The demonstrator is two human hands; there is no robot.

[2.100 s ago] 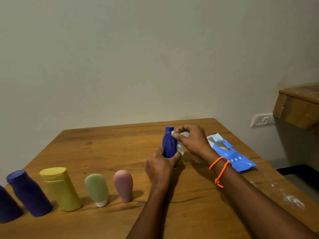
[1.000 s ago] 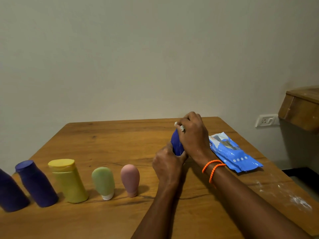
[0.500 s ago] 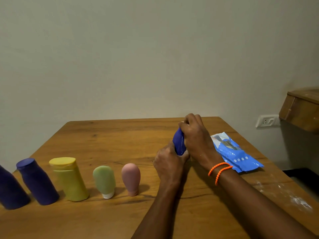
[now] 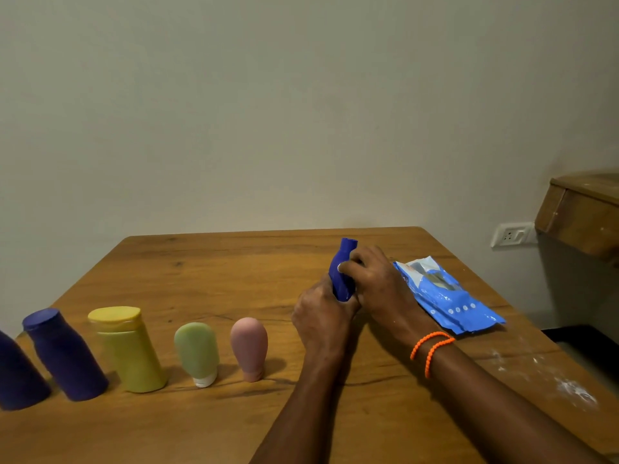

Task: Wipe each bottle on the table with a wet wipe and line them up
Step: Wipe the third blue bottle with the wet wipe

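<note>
The blue bottle [image 4: 342,274] stood upright toward the far right of the table [image 4: 207,266], gripped between both hands and apart from the row at the left. The left hand [image 4: 323,321] was curled round its lower part, holding it steady. The right hand [image 4: 375,284] was wrapped over its upper body just below the neck, fingers bent tight against it; only a small pale speck showed at the fingertips, so the wipe itself could not be made out, though it was probably balled inside that grip.

The step in hand looked like the wiping of this last bottle. Five others already stood in a line along the near left edge: a dark bottle cut by the frame [image 4: 16,376], a purple bottle [image 4: 65,354], a yellow bottle [image 4: 129,351], a green tube [image 4: 197,353] and a pink tube [image 4: 249,346], the two tubes resting on their caps. The blue wipe packet [image 4: 449,296] lay just right of the hands.

The next move would likely call for finishing the rub, then carrying the bottle left and setting it upright just right of the pink tube, without knocking that narrow-footed tube over.
</note>
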